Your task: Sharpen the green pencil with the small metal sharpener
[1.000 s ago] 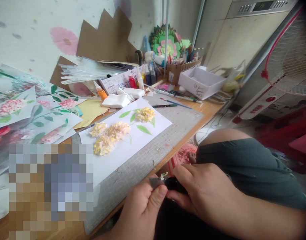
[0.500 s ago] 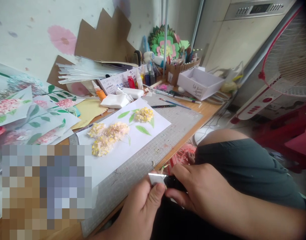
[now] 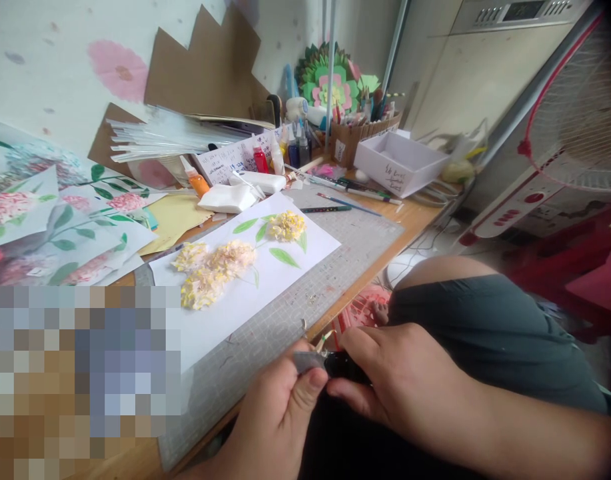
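Note:
My right hand [image 3: 385,370] is wrapped around the black handle [image 3: 346,367] of a small knife. Its short, broad blade [image 3: 308,362] lies across the fingers of my left hand [image 3: 285,407], close to the thumb. My left hand is closed, and what it grips is mostly hidden behind the blade. A pale curl with a green edge [image 3: 324,341] sticks up just beyond the blade. On the table lies a white sheet [image 3: 225,333] with drawn green leaves and raised yellow and cream flower clusters [image 3: 230,260].
A grey cutting mat [image 3: 305,300] lies under the sheet, with small crumbs on it. Behind are paint bottles [image 3: 260,161], pencils and brushes, and a white box [image 3: 400,163]. Wrapped flower pictures [image 3: 85,233] lie on the left. A fan [image 3: 580,113] stands at the right.
The knife blade has tilted and looks grey instead of bright. Both hands stay together in nearly the same place. The view has shifted slightly.

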Demonstrator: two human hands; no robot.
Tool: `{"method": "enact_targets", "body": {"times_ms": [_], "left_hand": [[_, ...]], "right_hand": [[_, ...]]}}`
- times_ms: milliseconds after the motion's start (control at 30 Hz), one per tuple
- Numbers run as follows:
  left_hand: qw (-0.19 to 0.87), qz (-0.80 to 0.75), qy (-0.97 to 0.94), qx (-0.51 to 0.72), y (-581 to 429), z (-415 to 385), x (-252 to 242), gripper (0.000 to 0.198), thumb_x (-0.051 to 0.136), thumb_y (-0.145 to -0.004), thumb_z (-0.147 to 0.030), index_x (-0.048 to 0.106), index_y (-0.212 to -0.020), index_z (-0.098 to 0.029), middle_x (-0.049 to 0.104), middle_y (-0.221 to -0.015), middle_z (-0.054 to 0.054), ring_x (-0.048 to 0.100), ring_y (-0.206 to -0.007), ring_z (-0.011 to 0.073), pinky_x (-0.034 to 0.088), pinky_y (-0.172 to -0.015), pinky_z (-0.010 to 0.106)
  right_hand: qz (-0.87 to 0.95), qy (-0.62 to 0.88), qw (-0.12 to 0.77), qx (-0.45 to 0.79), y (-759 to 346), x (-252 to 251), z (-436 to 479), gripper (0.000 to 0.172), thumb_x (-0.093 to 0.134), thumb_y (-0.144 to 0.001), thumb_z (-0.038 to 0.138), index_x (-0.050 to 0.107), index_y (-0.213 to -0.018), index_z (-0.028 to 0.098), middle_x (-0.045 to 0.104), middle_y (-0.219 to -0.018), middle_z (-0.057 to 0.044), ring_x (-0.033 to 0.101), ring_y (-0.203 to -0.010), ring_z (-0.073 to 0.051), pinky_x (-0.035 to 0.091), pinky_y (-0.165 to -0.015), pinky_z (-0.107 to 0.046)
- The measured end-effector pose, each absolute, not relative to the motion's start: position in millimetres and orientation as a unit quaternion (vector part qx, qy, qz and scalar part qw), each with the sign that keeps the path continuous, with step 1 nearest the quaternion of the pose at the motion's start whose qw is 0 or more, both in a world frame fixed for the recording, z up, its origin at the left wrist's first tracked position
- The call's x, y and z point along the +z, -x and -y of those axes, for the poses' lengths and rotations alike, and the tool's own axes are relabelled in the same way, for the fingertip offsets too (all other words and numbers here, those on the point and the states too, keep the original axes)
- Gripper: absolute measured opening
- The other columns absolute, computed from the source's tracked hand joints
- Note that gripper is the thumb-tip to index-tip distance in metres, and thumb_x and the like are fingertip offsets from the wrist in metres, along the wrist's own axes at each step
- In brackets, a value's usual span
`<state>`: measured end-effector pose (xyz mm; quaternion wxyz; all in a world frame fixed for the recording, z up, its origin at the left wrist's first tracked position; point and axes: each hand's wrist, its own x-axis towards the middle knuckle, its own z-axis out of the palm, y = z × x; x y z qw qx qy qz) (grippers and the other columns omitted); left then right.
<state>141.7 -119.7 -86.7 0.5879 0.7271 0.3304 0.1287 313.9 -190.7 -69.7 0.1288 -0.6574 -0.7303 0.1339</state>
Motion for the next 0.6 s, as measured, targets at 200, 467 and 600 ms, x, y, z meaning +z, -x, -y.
{"method": "enact_targets", "body": {"times_ms": [200, 467, 600], "left_hand": [[0.599, -0.345, -0.710, 0.133, -140.8, 120.9, -91.4, 0.035, 0.042, -0.090, -0.049, 0.053, -0.081, -0.018, 0.050, -0.070, -0.002, 0.048, -0.065, 0.0095, 0.043, -0.068, 0.021], [0.570, -0.338, -0.739, 0.121, -140.9, 120.5, -86.2, 0.028, 0.037, -0.093, -0.044, 0.052, -0.091, -0.020, 0.055, -0.081, -0.001, 0.053, -0.083, 0.0110, 0.041, -0.079, 0.020], [0.568, -0.308, -0.754, 0.119, -141.0, 119.0, -83.7, 0.024, 0.035, -0.095, -0.039, 0.051, -0.093, -0.020, 0.055, -0.083, -0.001, 0.053, -0.081, 0.0099, 0.041, -0.076, 0.018]], "right_hand": [[0.733, 0.655, 0.135, 0.125, -313.4, -68.3, 194.8, 0.031, 0.046, -0.090, 0.048, 0.055, -0.090, 0.018, 0.064, -0.075, -0.002, 0.061, -0.062, -0.019, 0.036, -0.051, -0.027], [0.721, 0.666, 0.126, 0.146, -313.2, -69.9, 191.8, 0.033, 0.047, -0.090, 0.048, 0.057, -0.095, 0.017, 0.065, -0.076, -0.003, 0.063, -0.065, -0.021, 0.039, -0.053, -0.029], [0.722, 0.656, 0.130, 0.179, -313.2, -71.0, 189.7, 0.031, 0.051, -0.088, 0.046, 0.057, -0.100, 0.018, 0.067, -0.079, -0.003, 0.063, -0.065, -0.021, 0.040, -0.054, -0.028]]}}
